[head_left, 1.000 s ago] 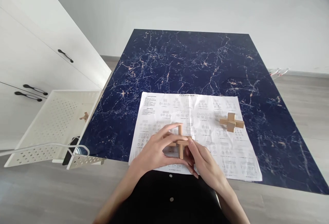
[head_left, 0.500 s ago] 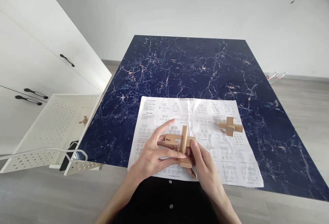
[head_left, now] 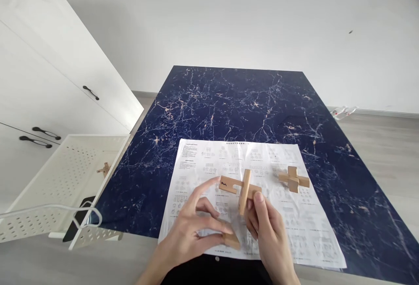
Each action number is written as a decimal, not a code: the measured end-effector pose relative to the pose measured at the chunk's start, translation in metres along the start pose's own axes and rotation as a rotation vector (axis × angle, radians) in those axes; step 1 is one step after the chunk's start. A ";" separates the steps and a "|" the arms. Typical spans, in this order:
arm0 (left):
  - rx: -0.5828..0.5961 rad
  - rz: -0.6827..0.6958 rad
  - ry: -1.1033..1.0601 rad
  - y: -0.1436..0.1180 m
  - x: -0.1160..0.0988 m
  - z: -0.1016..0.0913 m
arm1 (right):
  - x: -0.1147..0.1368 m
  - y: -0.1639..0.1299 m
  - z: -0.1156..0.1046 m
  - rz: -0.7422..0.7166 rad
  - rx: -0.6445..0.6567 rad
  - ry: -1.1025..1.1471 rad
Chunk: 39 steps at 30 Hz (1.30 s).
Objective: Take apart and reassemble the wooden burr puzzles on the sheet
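Note:
My right hand (head_left: 266, 228) grips a crossed pair of notched wooden puzzle pieces (head_left: 241, 187) above the printed instruction sheet (head_left: 304, 232). One piece lies flat with a black mark near its left end, the other stands upright through it. My left hand (head_left: 193, 228) pinches a third, separate wooden piece (head_left: 231, 241) lower down, near the table's front edge. An assembled wooden cross puzzle (head_left: 293, 179) rests on the right part of the sheet, apart from both hands.
The dark blue marbled table (head_left: 229, 101) stretches away to a white wall. At the left stands a white perforated tray (head_left: 59, 180) holding a small wooden piece (head_left: 104, 169), with white cabinets (head_left: 39, 93) behind. A dark phone (head_left: 77, 221) lies under the tray's edge.
My left hand has pulled one wooden piece down and out of the cluster, leaving two crossed pieces in my right hand. The view has tilted upward.

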State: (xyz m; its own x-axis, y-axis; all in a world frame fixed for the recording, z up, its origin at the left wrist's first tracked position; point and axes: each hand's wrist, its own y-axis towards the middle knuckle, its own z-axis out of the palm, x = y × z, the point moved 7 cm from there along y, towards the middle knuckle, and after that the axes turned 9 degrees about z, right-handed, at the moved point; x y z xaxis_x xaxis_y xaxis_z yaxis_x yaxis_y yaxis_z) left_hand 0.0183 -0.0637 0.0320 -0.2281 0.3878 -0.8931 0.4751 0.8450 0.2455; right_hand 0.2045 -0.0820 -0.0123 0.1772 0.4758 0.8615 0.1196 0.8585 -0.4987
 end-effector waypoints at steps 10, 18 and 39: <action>-0.290 -0.180 0.469 0.008 0.032 -0.074 | 0.006 -0.002 0.004 0.045 0.028 0.027; -0.338 -0.155 0.786 0.009 0.052 -0.088 | 0.002 -0.002 0.010 0.055 0.056 -0.051; 0.052 -0.402 -0.144 0.010 0.011 -0.018 | 0.015 -0.004 0.050 -0.101 0.223 -0.217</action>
State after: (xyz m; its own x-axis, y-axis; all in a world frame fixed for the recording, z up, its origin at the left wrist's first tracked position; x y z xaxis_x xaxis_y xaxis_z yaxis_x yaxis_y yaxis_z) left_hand 0.0053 -0.0444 0.0310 -0.2848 -0.0271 -0.9582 0.4152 0.8975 -0.1488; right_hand 0.1580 -0.0691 0.0076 -0.0396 0.3955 0.9176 -0.0947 0.9127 -0.3975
